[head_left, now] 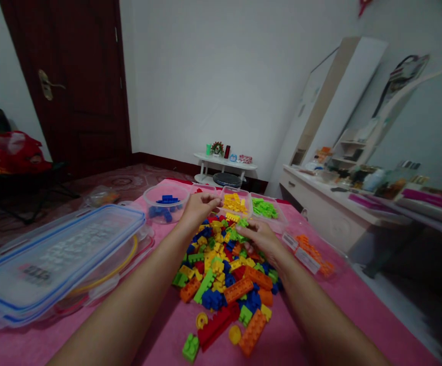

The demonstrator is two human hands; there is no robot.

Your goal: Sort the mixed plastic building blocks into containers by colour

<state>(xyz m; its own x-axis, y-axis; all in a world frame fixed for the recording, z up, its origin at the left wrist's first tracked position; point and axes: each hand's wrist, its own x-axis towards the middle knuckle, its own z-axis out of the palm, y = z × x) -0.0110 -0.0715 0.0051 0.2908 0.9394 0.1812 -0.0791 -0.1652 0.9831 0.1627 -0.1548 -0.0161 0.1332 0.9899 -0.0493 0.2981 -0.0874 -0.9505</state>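
Observation:
A heap of building bricks (221, 254) in red, yellow, blue, green and orange lies on the pink cloth. Over its far left edge is my left hand (202, 204), fingers pinched together; anything between them is hidden. It is close to a clear container with red bricks (204, 189), which it partly covers. My right hand (261, 238) rests at the far right side of the heap, thumb and fingers closed on a green brick (242, 223). Beyond the hands stand a container of yellow bricks (235, 202) and one of green bricks (264, 208).
A round tub (166, 190) holding blue bricks stands left, and a clear container with orange bricks (314, 256) is at the right. Stacked clear lids (125, 216) lie on the left. Loose bricks, including an orange one (253, 333), lie at the near edge. A dresser (327, 203) stands right.

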